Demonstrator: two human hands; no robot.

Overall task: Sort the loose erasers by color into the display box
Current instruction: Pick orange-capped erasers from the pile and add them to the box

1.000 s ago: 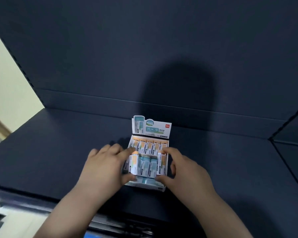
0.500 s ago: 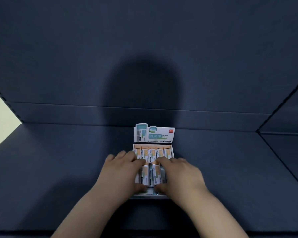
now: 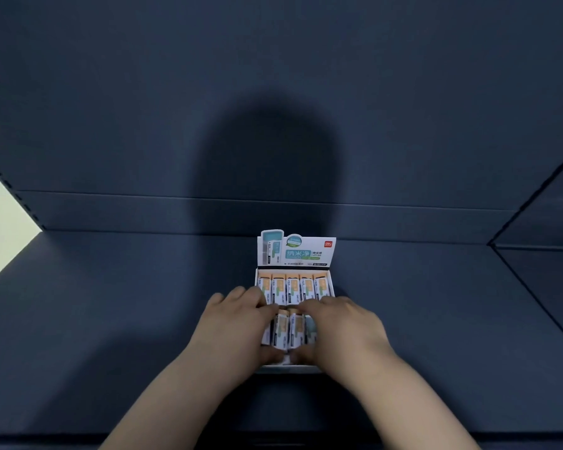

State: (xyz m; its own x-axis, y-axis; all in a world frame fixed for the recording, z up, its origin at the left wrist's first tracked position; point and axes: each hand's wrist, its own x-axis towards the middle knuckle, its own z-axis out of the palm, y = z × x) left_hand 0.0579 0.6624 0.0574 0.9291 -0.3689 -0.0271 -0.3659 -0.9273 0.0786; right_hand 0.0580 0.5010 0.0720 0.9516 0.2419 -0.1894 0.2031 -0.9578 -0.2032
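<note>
A white display box (image 3: 331,280) stands open on the dark shelf, its printed header card (image 3: 295,252) upright at the back. Its back row holds several orange-labelled erasers (image 3: 292,288). The front row of erasers (image 3: 288,329) shows orange labels, with a teal one (image 3: 310,329) at its right end. My left hand (image 3: 234,329) and my right hand (image 3: 345,326) both lie over this front row. Each hand's fingers curl over the erasers' far ends and its thumb presses their near ends. The hands hide the row's outer erasers.
The box sits on a dark blue shelf (image 3: 111,319) with a dark back panel (image 3: 273,92) close behind and a side panel (image 3: 546,222) at the right. A pale wall (image 3: 0,216) shows at the left edge.
Both hands have drawn closer together over the front row, covering more of it. The box now sits square to me instead of skewed, and the view has shifted.
</note>
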